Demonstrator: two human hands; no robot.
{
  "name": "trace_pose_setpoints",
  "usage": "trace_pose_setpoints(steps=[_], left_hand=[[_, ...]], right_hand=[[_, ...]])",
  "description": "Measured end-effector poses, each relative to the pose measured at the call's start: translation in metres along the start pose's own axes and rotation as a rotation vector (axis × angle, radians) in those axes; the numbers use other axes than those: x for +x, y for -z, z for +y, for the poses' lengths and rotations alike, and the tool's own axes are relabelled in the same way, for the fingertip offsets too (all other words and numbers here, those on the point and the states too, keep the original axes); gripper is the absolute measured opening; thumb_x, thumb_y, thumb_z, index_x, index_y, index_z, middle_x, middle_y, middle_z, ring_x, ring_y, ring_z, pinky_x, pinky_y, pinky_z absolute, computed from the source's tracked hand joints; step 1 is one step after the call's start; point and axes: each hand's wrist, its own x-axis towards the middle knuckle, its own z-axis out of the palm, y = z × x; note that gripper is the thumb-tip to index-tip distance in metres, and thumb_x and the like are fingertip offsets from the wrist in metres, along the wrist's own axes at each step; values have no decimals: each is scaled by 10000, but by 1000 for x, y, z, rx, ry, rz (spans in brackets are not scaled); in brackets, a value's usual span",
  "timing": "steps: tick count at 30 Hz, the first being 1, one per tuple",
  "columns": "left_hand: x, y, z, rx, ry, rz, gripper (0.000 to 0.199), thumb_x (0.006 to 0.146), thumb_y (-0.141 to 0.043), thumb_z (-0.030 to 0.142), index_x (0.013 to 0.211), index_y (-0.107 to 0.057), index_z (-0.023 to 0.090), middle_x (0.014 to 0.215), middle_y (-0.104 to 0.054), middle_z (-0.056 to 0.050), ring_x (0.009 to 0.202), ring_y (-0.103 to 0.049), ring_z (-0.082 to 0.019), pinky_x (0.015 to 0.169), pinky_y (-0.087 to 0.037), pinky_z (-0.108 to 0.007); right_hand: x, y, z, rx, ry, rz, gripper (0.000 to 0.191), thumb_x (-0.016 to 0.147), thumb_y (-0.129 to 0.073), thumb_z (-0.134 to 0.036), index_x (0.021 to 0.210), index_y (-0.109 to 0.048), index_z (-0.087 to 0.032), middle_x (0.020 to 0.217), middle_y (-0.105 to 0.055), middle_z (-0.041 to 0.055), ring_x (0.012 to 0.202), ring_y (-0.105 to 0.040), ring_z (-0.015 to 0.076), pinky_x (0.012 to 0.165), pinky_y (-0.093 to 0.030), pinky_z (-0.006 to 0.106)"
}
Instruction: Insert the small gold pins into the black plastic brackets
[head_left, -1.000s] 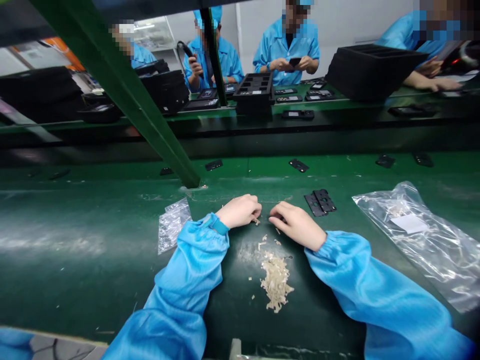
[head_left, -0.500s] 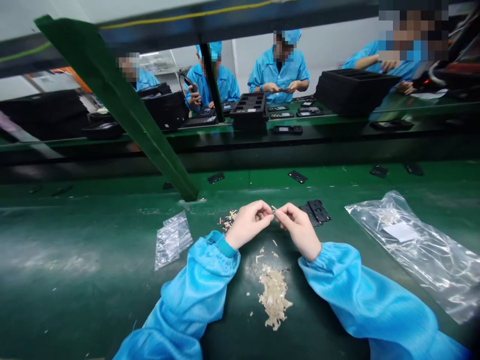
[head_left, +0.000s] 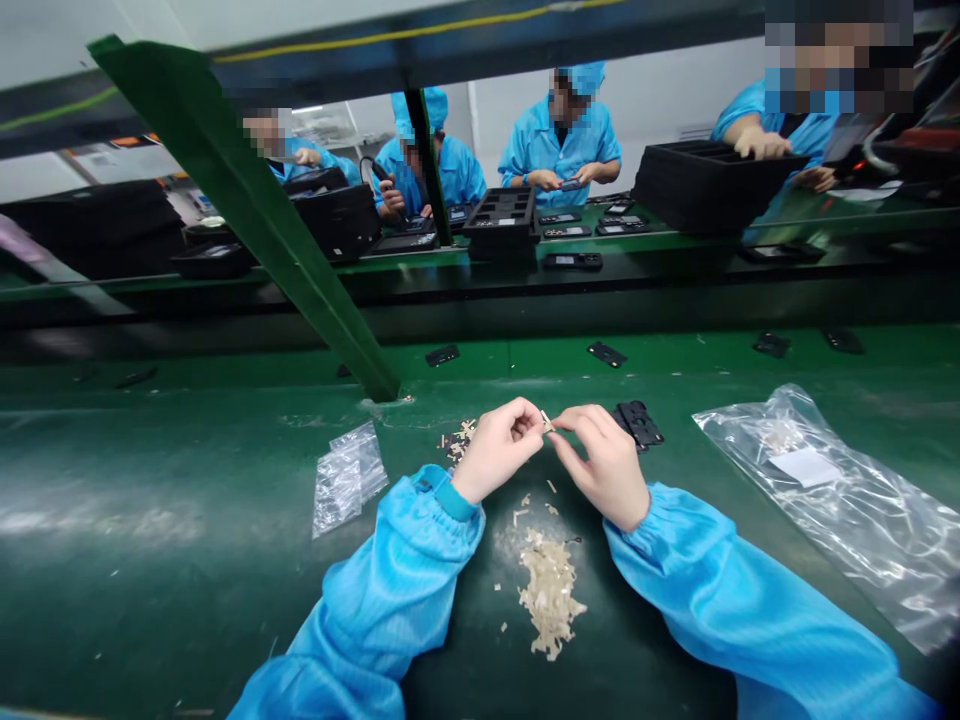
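A small pale strip [head_left: 546, 420] is pinched at the fingertips of my left hand [head_left: 495, 448], whose fingers curl inward. From the other side, the thumb and forefinger of my right hand [head_left: 606, 468] close on the strip's edge. Partly hidden behind my left hand is a heap of small pale and dark pieces [head_left: 456, 438]. Below both hands lies a loose pile of thin, cream-coloured scraps [head_left: 551, 598], with a few stray bits above it. Black moulded plates [head_left: 641, 424] rest just beyond my right hand.
Small clear bags [head_left: 349, 480] lie left of my arms, and a large clear plastic bag [head_left: 832, 500] lies to the right. A slanted green post [head_left: 300, 270] rises from the green bench. Across it, several co-workers in blue sit by black trays [head_left: 501, 225].
My right hand has shifted slightly to the right and its fingers have straightened a little at the strip. My left hand stays nearly still. The co-worker at far right has lowered a hand to the trays.
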Motion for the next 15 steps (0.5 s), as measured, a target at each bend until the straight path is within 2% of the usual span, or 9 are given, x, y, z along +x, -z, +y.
trace_pose_setpoints(steps=[5,15], left_hand=[[-3,-1,5,135,-93,-3,56,742,-480,125,708,-500,165,653,-484,36,609,-455,-88,575,-370,-200],[-3,6,9,375,-295,-40,109,734,-477,76,699,-474,179,680,-490,24,643,-488,-105,620,-413,-217]], right_hand=[[-1,-1,-1,-16,56,-17,74,847,-505,-152,835,-575,-172,790,-642,75,753,-576,190,695,-473,332],[6,5,-2,223,-62,-110,136,837,-489,-133,745,-579,-175,703,-614,34,663,-578,148,637,-463,269]])
